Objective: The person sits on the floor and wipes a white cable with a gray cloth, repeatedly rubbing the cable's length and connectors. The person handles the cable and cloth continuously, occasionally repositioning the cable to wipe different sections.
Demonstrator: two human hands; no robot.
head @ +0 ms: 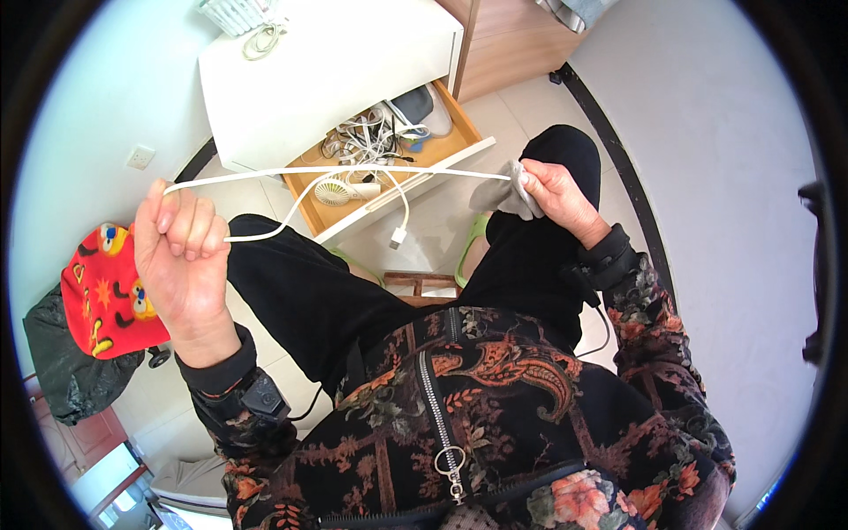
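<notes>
A white USB cable [278, 171] stretches between my two hands above an open drawer. My left hand [182, 258] is raised and closed around it, and a second length leaves that fist, loops back and hangs down to a USB plug [397, 237]. My right hand [563, 195] pinches a grey cloth [493, 196] around the cable near my right knee; the cable's end in the cloth is hidden. The wooden drawer [464, 132] holds a tangle of cables [371, 136], a white handheld fan [333, 192] and a dark grey item [412, 106].
The white cabinet [318, 59] carries a white basket [235, 14] and a coiled cable [262, 41]. A red patterned cover [106, 298] and a black plastic bag [73, 371] lie at left. A wooden stool [417, 281] shows between my legs.
</notes>
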